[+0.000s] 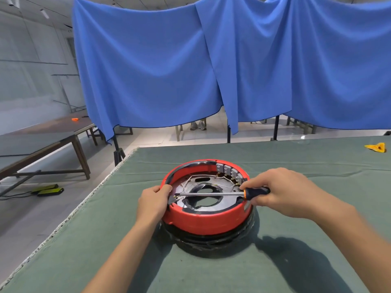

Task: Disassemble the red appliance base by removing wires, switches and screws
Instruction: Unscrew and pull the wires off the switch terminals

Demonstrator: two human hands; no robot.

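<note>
The table (296,271) is covered with a green cloth (105,250), a little wrinkled, with a frayed pale edge on the left side. Near the middle of it stands the red base (206,220), round and open on top, resting on a black ring (211,240). Well apart, at the far right edge, lies a yellow scrap (376,147).
</note>
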